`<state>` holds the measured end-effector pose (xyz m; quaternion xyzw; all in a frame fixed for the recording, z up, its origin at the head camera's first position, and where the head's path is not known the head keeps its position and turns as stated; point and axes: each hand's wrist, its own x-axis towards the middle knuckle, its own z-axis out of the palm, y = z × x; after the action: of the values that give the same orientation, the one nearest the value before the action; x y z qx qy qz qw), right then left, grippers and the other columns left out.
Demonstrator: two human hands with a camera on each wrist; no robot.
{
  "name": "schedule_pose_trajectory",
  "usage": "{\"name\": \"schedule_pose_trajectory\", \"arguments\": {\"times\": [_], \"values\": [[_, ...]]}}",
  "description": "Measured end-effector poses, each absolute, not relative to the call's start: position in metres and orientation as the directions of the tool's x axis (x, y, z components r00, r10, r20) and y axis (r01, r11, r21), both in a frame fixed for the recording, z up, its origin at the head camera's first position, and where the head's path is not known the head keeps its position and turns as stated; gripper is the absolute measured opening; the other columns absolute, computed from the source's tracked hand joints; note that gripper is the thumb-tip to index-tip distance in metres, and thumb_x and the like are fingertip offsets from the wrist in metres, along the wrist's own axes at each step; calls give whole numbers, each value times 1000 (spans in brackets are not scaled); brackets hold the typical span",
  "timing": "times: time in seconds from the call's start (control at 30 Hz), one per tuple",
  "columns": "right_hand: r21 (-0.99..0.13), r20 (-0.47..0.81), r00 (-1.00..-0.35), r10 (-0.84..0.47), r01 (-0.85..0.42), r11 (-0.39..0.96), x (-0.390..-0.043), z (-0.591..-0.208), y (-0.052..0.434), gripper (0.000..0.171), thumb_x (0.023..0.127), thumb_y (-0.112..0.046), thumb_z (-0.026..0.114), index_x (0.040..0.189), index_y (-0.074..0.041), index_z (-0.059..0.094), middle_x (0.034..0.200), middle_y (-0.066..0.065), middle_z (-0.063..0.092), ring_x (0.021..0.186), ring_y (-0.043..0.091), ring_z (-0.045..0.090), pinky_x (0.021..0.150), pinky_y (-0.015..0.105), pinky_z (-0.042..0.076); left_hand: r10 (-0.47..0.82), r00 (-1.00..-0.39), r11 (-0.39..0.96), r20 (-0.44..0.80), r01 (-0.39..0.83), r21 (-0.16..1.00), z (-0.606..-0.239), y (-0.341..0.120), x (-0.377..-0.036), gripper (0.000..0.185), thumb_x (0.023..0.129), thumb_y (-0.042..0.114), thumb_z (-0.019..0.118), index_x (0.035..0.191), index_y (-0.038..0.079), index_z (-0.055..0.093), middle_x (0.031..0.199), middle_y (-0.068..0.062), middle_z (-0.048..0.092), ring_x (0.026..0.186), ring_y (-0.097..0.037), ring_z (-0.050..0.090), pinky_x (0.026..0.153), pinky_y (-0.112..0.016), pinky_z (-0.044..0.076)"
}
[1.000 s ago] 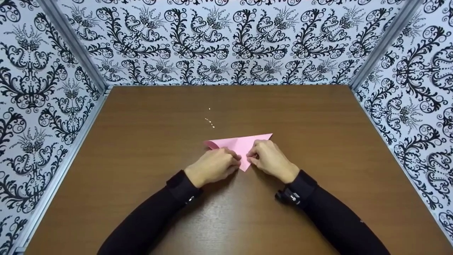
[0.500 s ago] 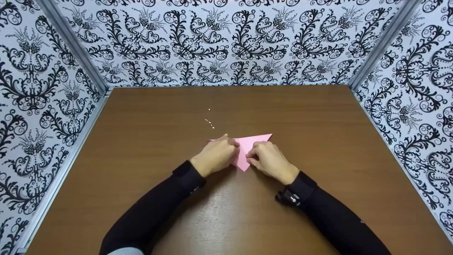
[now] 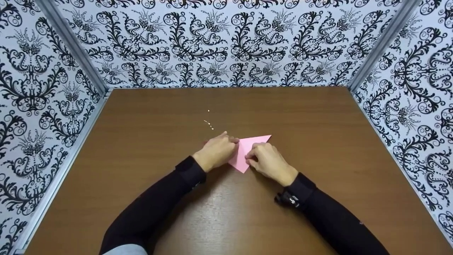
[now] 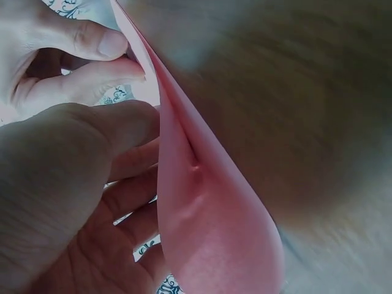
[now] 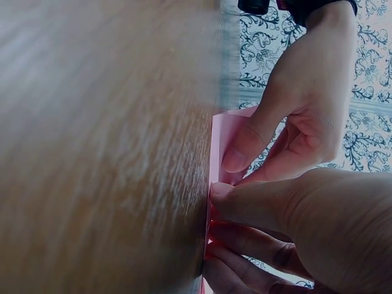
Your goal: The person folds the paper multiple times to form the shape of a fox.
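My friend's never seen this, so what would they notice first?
Probably the bright pink paper, folded near the middle of the brown table, with two hands touching it: the left hand and the right hand. Next, perhaps, the swirly black-and-white walls at the back and sides. Sharp eyes might then catch tiny pale specks on the table, beyond the left hand.

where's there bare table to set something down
On the table, bare patches lie between the left sleeve and left wall, between the right sleeve and right wall, and between the sleeves. It's crowded mid-table, where the left grip and right grip touch the pink paper; white specks show beyond it.
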<state>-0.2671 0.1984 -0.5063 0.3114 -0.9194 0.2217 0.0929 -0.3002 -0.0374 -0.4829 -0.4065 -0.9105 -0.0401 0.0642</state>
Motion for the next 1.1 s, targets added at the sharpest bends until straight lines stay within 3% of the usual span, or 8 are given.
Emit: {"name": "schedule_pose_trajectory", "arguments": {"times": [0.17, 0.43, 0.67, 1.1], "values": [[-339, 259, -821, -509, -571, 748, -262, -498, 194, 6, 99, -6, 92, 102, -11, 95, 94, 6, 82, 91, 29, 80, 85, 51, 69, 746, -645, 650, 163, 760, 31, -484, -39, -303, 15, 107, -1, 76, 118, -2, 86, 143, -17, 86, 131, -35, 85, 133, -57, 56], [-328, 258, -824, -504, -566, 757, -259, -498, 194, 4, 99, -7, 92, 102, -8, 94, 97, 8, 83, 95, 33, 82, 88, 53, 69, 767, -626, 634, 141, 774, -12, -486, -42, -306, 18, 112, 4, 74, 125, 2, 86, 149, -16, 83, 138, -37, 82, 135, -58, 54], [-321, 260, -822, -507, -569, 757, -259, -499, 194, 4, 99, -7, 91, 102, -8, 94, 97, 8, 82, 95, 33, 82, 87, 54, 69, 777, -607, 619, 164, 785, -29, -487, -45, -309, 16, 109, 1, 75, 117, 3, 88, 144, -15, 86, 135, -32, 84, 133, -58, 55], [-332, 275, -820, -502, -571, 751, -259, -499, 194, 5, 99, -5, 91, 101, -8, 94, 95, 8, 81, 92, 31, 80, 86, 52, 70, 744, -639, 649, 195, 760, 12, -489, -55, -311, 19, 107, -5, 75, 116, 1, 89, 136, -14, 89, 128, -33, 87, 130, -54, 59]]}}
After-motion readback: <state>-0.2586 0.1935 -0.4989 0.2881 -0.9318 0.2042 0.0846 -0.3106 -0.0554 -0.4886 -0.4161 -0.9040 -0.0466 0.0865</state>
